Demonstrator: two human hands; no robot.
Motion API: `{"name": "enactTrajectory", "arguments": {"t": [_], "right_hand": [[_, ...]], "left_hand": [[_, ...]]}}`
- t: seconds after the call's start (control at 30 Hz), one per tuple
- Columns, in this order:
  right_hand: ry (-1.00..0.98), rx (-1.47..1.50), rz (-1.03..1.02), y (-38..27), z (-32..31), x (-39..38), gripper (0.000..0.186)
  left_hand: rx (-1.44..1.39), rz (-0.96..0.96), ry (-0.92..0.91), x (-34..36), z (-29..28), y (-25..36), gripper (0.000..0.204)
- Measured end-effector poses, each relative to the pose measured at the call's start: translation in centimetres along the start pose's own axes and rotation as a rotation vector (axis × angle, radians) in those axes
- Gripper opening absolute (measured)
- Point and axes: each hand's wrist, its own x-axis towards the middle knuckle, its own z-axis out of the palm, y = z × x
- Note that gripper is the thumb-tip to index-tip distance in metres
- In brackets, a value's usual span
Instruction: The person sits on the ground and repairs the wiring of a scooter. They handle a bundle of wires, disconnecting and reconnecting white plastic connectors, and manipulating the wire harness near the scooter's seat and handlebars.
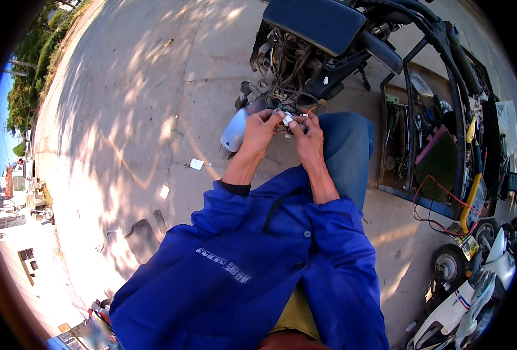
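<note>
Just in front of an exposed bundle of wires [284, 67], both my hands meet at a small white wire connector [287, 118]. My left hand [259, 133] is closed, thumb and fingers pinched at the connector's left side. From the right, my right hand [310, 140] pinches the same connector between thumb and fingers. An orange wire [312, 109] sticks up beside the right fingers. The wires hang from the open end of a vehicle with a black padded seat [314, 23]. A silvery-blue curved panel [234, 131] lies just left of my left hand. The fingertips partly hide the connector.
A metal-framed tool bin [419, 125] stands at right, with red and black cables [445, 181] over its edge. Parked two-wheelers [462, 303] are at lower right. Paper scraps [196, 164] and a dark cloth-like piece [143, 238] lie on the concrete.
</note>
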Motion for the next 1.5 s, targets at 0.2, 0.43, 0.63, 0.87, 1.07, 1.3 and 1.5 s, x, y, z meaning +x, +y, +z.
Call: {"name": "enactTrajectory", "arguments": {"t": [0.2,0.43,0.63,0.87,1.07,1.3,1.5], "right_hand": [[0.008,0.019,0.010,0.8,0.0,0.1,0.020],[0.006,0.054,0.053,0.5,-0.1,0.1,0.023],[0.006,0.013,0.037,0.4,-0.2,0.0,0.023],[0.007,-0.007,-0.028,0.0,0.1,-0.3,0.021],[-0.004,0.032,0.015,0.4,0.2,-0.1,0.021],[0.028,0.308,0.157,2.2,0.0,0.6,0.021],[0.033,0.393,0.171,1.8,0.0,0.3,0.023]], "left_hand": [[-0.023,-0.001,-0.007,0.3,-0.1,-0.3,0.021],[-0.037,-0.037,-0.027,0.5,-0.4,-0.5,0.020],[-0.039,-0.038,0.036,0.2,0.1,0.1,0.019],[0.025,0.051,0.062,0.4,0.2,-0.4,0.018],[0.001,0.018,0.016,0.5,0.0,-0.3,0.018],[-0.233,-0.048,-0.206,-0.2,-1.6,0.0,0.028],[-0.062,0.068,-0.237,-0.8,-1.7,0.4,0.038]]}}
